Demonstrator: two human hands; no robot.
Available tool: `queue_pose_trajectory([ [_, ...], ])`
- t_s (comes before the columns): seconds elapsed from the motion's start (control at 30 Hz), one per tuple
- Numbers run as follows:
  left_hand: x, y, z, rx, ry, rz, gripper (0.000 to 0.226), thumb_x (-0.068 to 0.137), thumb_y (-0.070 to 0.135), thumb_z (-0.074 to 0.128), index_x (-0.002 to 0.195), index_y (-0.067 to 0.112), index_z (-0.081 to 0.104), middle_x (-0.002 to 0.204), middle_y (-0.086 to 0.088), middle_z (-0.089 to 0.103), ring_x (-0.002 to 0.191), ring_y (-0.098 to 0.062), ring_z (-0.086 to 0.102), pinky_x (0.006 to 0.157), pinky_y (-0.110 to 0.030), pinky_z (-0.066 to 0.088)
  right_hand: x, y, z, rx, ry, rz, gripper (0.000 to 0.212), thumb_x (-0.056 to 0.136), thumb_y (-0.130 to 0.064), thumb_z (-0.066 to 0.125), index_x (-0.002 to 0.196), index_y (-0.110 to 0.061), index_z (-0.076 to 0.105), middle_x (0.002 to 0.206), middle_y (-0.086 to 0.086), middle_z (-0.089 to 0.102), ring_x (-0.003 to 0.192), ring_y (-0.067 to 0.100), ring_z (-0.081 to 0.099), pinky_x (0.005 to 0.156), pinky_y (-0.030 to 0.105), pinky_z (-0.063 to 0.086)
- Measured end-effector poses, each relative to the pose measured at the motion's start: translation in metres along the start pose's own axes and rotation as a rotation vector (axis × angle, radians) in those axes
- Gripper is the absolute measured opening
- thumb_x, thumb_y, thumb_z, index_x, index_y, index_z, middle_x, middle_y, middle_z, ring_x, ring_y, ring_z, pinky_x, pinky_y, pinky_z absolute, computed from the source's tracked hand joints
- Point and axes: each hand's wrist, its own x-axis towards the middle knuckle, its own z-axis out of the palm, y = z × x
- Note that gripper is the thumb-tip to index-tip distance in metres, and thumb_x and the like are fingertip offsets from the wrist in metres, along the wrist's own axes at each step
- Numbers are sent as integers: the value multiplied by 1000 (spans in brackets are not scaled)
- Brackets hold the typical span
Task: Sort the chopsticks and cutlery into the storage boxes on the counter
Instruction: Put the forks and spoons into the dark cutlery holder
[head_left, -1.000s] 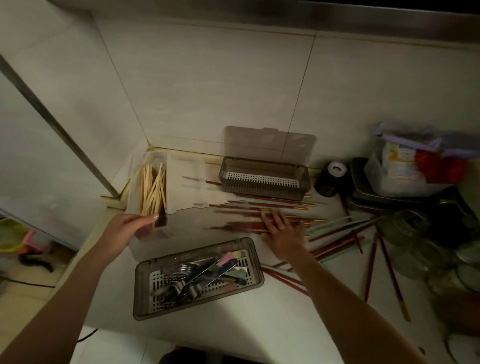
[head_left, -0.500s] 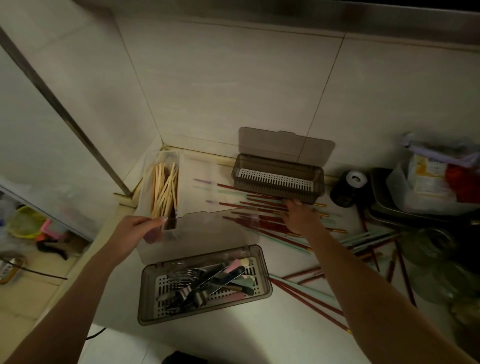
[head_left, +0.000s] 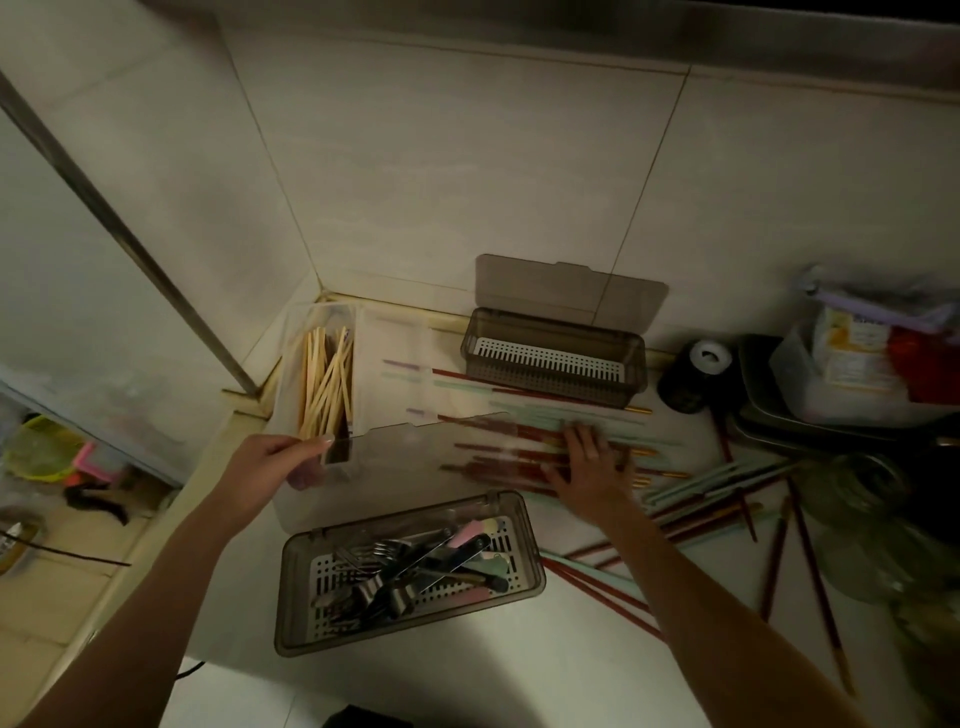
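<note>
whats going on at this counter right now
A person is sorting chopsticks and cutlery. The left hand grips the clear box of wooden chopsticks. The right hand rests flat on loose red chopsticks on the counter. Forks and knives lie in the near grey box; the far grey box looks empty.

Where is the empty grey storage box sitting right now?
In the head view the empty grey storage box sits at the back of the counter against the wall tiles, lid up, right of the clear box of wooden chopsticks and left of a dark jar.
</note>
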Motion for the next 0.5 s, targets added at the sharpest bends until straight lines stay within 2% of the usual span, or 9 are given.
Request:
queue_pose_trajectory([
  [0.13, 1, 1, 0, 7, -3, 3, 31, 87, 25, 64, 67, 2, 69, 62, -14, 67, 59, -19, 57, 54, -23, 36, -32, 1, 28, 7, 15, 15, 71, 91, -65, 9, 150, -30, -10, 158, -7, -12, 145, 15, -15, 113, 56, -10],
  [0.23, 3, 1, 0, 0, -8, 3, 31, 87, 24, 64, 64, 4, 68, 53, -8, 64, 60, -20, 57, 56, -26, 36, -36, 4, 27, 7, 18, -7, 95, 66, -78, -24, 148, -33, -14, 158, -9, -13, 144, 13, -16, 111, 56, -14],
  [0.27, 2, 1, 1, -3, -7, -2, 29, 87, 24, 63, 66, 5, 67, 55, -8, 63, 62, -20, 56, 58, -26, 36, -38, 6, 24, 34, 18, -9, 94, 65, -78, -25, 148, -33, -15, 158, -10, -13, 144, 12, -16, 110, 56, -15],
  [0.33, 2, 1, 3, -1, -6, 3, 24, 87, 25, 63, 72, 6, 67, 64, -10, 62, 66, -19, 55, 61, -26, 36, -50, 11, 20, 92, 68, 20, 72, 85, -69, -7, 148, -33, -15, 158, -11, -11, 142, 8, -18, 110, 53, -16],
  [0.37, 1, 1, 4, 4, -9, 6, 23, 88, 25, 63, 75, 6, 67, 67, -11, 62, 68, -19, 55, 61, -26, 36, -62, 15, 22, 123, 142, 64, 65, 91, -63, -1, 147, -34, -15, 157, -12, -11, 141, 6, -19, 110, 51, -19],
  [0.43, 3, -2, 4, 4, -17, 14, 23, 88, 27, 62, 80, 6, 67, 72, -12, 63, 72, -21, 56, 63, -28, 37, -94, 21, 33, 179, 299, 225, 64, 90, -58, -3, 147, -34, -18, 155, -12, -16, 142, 8, -20, 107, 48, -27],
  [0.5, 6, -4, 3, -4, -28, 14, 23, 88, 29, 62, 81, 7, 67, 77, -11, 64, 75, -21, 57, 65, -30, 38, -123, 25, 49, 234, 335, 460, 63, 93, -56, 2, 145, -30, -23, 153, -5, -26, 142, 18, -24, 104, 52, -28],
])
